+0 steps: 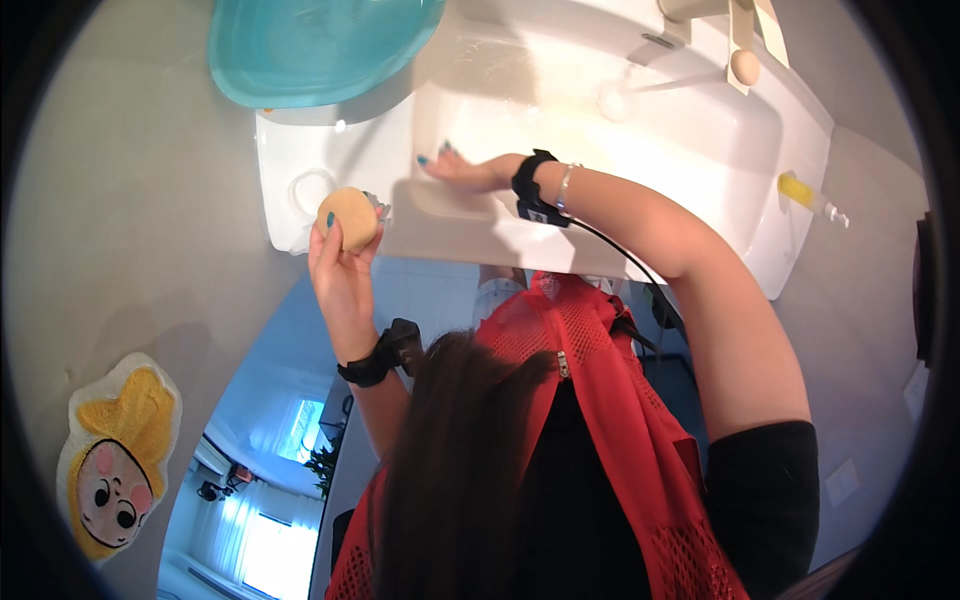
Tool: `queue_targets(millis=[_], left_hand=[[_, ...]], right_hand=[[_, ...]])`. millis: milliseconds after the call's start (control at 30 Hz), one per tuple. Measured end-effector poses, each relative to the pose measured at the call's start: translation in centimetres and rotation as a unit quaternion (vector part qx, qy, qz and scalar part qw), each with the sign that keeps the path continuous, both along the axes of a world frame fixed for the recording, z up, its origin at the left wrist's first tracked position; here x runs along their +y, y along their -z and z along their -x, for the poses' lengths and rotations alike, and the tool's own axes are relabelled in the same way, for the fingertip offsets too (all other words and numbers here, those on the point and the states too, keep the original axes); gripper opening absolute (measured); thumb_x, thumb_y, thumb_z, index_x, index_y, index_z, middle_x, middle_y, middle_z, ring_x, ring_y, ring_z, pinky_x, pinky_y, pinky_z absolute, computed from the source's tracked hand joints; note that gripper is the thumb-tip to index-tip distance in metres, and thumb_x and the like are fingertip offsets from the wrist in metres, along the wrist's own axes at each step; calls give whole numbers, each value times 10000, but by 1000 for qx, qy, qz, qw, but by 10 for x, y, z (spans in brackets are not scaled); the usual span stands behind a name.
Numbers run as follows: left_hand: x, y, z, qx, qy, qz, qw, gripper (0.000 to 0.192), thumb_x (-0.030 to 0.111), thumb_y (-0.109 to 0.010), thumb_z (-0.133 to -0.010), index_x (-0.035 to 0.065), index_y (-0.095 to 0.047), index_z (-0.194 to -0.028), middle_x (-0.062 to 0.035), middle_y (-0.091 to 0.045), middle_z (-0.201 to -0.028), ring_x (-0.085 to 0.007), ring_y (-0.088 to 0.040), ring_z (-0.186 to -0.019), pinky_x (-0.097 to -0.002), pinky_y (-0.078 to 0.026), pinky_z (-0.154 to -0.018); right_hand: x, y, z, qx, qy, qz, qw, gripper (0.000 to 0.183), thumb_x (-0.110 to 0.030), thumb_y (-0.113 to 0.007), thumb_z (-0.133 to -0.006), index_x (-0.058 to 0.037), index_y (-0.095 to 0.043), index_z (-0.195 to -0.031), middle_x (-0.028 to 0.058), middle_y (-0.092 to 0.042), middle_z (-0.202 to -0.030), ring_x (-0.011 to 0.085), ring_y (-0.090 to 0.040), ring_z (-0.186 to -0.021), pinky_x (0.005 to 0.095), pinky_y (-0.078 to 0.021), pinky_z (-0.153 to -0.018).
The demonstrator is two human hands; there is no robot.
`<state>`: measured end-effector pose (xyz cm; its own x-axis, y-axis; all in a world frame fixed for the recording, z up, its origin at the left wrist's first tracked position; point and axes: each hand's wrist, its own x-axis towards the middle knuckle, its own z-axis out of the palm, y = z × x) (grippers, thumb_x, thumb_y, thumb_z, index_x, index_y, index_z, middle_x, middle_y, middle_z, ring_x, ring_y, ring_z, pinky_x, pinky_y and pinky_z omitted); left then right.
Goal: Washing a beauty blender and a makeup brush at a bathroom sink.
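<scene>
My left hand (341, 274) grips a round tan sponge-like disc (349, 217) between thumb and fingers, above the left ledge of a white washbasin (330, 154). Something clear or silvery shows behind the disc's right edge; I cannot tell what it is. My right hand (469, 171) reaches across the basin with the forearm coming from the right. Its fingers are slightly apart and hold nothing, and the hand is a little blurred. On the ledge, just beyond my left hand, is a pale round ring shape (311, 191). Both wrists wear black straps.
A turquoise plastic tub (322, 52) rests over the far left of the washbasin. The faucet (742, 45) stands at the far right. A pump bottle with yellow liquid (802, 193) is on the right rim. A cartoon-face towel (116, 465) hangs at the left wall.
</scene>
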<state>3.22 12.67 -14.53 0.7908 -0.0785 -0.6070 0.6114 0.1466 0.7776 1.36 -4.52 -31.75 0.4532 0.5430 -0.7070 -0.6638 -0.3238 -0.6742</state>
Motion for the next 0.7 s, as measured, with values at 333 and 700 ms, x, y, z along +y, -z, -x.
queue_targets(millis=[333, 700], left_hand=[[6, 9, -3, 23, 4, 1, 1000, 358, 185, -437, -897, -22, -399, -1187, -153, -526, -1107, -282, -562, -995, -333, -485, -819], [-4, -5, -1, 20, 30, -11, 999, 353, 177, -448, -883, -24, -399, -1169, -162, -526, -1093, -292, -566, -986, -346, -483, -816]], right_hand=[[-120, 7, 76, 34, -345, 133, 928, 682, -606, -113, -852, -206, -76, -1403, 169, 44, -1442, 312, 101, -1329, 485, -21, -1071], [-94, 54, -1, -168, -102, 414, 889, 719, -428, -260, -894, 26, 41, -1363, 291, 102, -1396, 354, 128, -1316, 428, -28, -1086]])
